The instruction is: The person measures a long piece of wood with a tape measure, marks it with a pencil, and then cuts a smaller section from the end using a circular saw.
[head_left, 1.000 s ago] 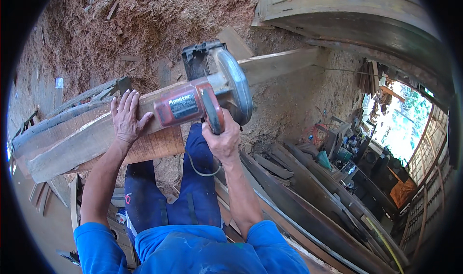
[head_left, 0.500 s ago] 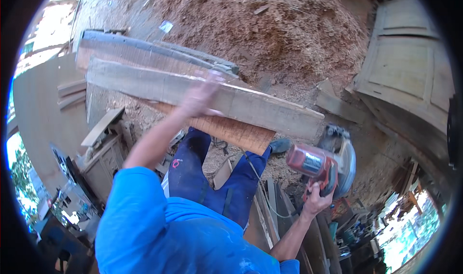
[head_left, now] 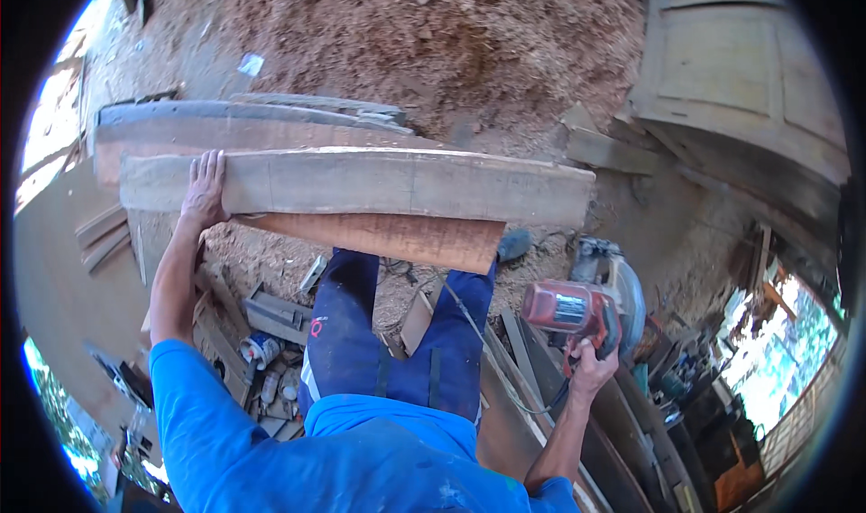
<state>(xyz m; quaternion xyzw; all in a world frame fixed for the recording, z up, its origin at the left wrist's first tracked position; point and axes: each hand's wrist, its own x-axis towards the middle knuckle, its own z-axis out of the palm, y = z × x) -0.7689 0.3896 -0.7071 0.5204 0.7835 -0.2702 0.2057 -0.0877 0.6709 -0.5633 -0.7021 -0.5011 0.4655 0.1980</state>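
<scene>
A long greyish wooden plank (head_left: 361,184) lies across in front of me, over a redder board (head_left: 424,239) that shows beneath it. Near the plank's left end rests my left hand (head_left: 207,188), its fingers stretched flat over the top face and the thumb at the near edge. My right hand (head_left: 591,367) is wrapped round the handle of a red circular saw (head_left: 564,307). The saw hangs off the plank's right end, apart from the wood, with its blade guard (head_left: 627,301) on the right side. A cable trails from it toward my legs.
Behind the plank lies another wide board (head_left: 262,127) and a big heap of wood shavings (head_left: 505,53). A panelled wooden door or cabinet (head_left: 722,71) stands at the far right. Offcuts and a tin (head_left: 260,349) lie at my left; long boards (head_left: 532,405) lean at my right.
My left hand has slid leftward along the plank, from near its middle to near its left end. The right hand still holds the saw off the plank's right end. The view has turned slightly.
</scene>
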